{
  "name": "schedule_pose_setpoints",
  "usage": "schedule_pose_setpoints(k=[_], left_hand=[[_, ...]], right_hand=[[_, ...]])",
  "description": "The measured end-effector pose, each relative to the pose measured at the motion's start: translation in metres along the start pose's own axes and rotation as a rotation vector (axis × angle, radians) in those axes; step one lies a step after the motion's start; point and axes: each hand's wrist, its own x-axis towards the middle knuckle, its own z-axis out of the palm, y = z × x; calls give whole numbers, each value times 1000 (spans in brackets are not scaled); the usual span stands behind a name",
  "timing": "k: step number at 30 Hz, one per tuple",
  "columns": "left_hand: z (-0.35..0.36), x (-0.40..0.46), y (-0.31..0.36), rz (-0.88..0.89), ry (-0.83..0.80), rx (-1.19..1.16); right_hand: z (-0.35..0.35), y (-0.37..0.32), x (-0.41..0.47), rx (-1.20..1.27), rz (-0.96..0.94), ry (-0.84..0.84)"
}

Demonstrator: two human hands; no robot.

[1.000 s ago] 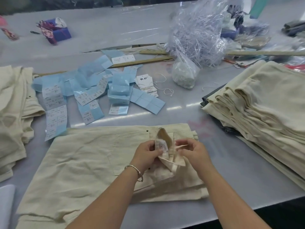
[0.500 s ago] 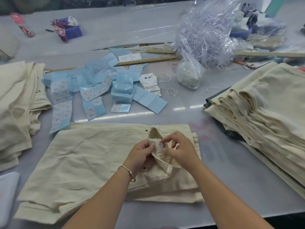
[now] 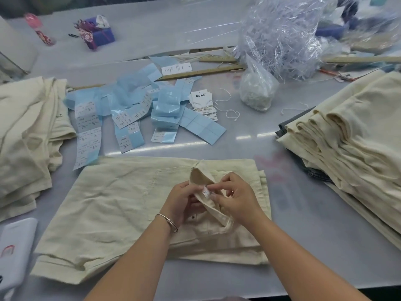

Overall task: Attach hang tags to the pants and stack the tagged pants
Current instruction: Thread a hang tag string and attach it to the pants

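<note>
At the near edge of a pale grey tabletop (image 3: 293,246), a folded pair of cream pants (image 3: 112,205) lies flat, directly in front of the person. Both hands work at the waistband (image 3: 198,177), which is turned up and back, apparently so its inner face can be reached. The left hand (image 3: 181,203) grips the raised fabric from below, probably to steady it. The right hand (image 3: 236,197) pinches a small white sewn-in label (image 3: 206,190) between thumb and forefinger. This looks like finding the spot for a hang tag, or checking the size; no tag is attached yet.

The pants are a soft, matte woven cloth, slightly creased, with a stitched pocket outline and a small dark rivet. A thin metal bracelet (image 3: 168,220) circles the left wrist.

Just beyond the pants, within easy reach, lie scattered glossy light-blue sticker sheets (image 3: 128,109) with printed white labels. Beside them sits a small bundle of white card hang tags (image 3: 202,103) with thin loop strings. Farther back are a crinkled clear plastic bag (image 3: 280,33) of fine strands and long wooden rulers (image 3: 201,72).

To the right, a tall, neat stack of folded cream pants (image 3: 358,135) rests on the tabletop. To the left, a looser heap of cream pants (image 3: 26,131) lies rumpled. Which pile is tagged I cannot tell.
</note>
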Motion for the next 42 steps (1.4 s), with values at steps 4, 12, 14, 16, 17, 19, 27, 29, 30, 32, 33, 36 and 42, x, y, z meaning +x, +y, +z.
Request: schedule_pose_setpoints(k=[4,12,14,16,17,19,27,29,30,32,33,36,42], left_hand=[[-5,-2,2,-13,-27,-15],[-7,-5,4,-39,-35,-16],[-5,-6,6,-45,-34,-15],[-2,-7,7,-41,-50,-18],[-2,-8,7,-40,-69,-23],[-8,-10,8,-56,-81,-10],[-129,-4,58,96,449,262],[-163,3,79,162,602,378],[-178,8,89,191,658,418],[-204,19,105,245,723,485],[-214,26,112,267,743,520],[-231,52,130,295,736,529],[-225,102,150,280,660,517]], right_hand=[[0,-2,-1,34,-11,12],[-3,-4,-3,78,-44,-18],[-3,-7,-4,70,-59,5],[-1,-15,-2,75,-101,58],[0,-20,2,78,-122,89],[6,-32,13,102,-129,132],[81,-67,73,112,-46,28],[108,-72,90,98,-15,-13],[122,-74,100,77,-6,-31],[148,-76,122,15,11,-66],[160,-77,132,-14,27,-80],[192,-78,162,-114,62,-81],[235,-79,210,-287,8,-86]])
